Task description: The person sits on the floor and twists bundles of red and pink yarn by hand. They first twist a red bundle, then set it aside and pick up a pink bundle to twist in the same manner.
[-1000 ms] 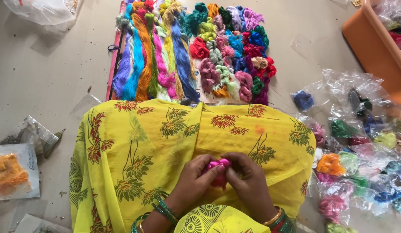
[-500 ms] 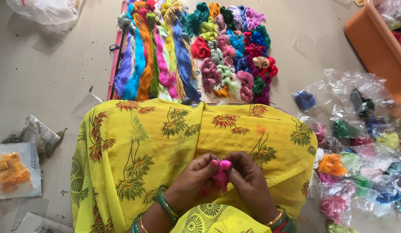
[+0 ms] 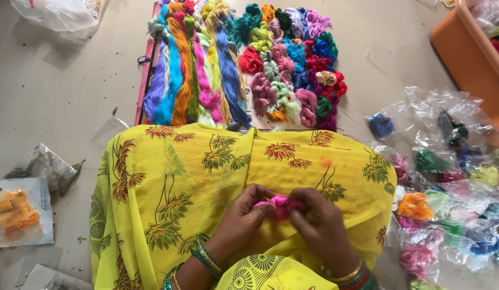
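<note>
A packet of orange thread [image 3: 16, 215] lies at the floor's left edge. Over a yellow flowered cloth [image 3: 169, 177] covering the lap, the left hand [image 3: 241, 220] and right hand [image 3: 322, 228] have drawn closer together than a second ago, fingertips of both pinching a small pink thread bundle [image 3: 280, 204], now gathered tighter. Right of them, clear plastic bags [image 3: 448, 177] each hold a coloured bundle; an orange tub [image 3: 467, 56] stands at the upper right, its contents cut off.

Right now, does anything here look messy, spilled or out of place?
Nothing looks damaged. The clear bags of coloured thread lie scattered loosely on the floor at the right, unlike the orderly skeins on the board. Both hands, left hand and right hand, pinch a pink thread bundle.
</note>
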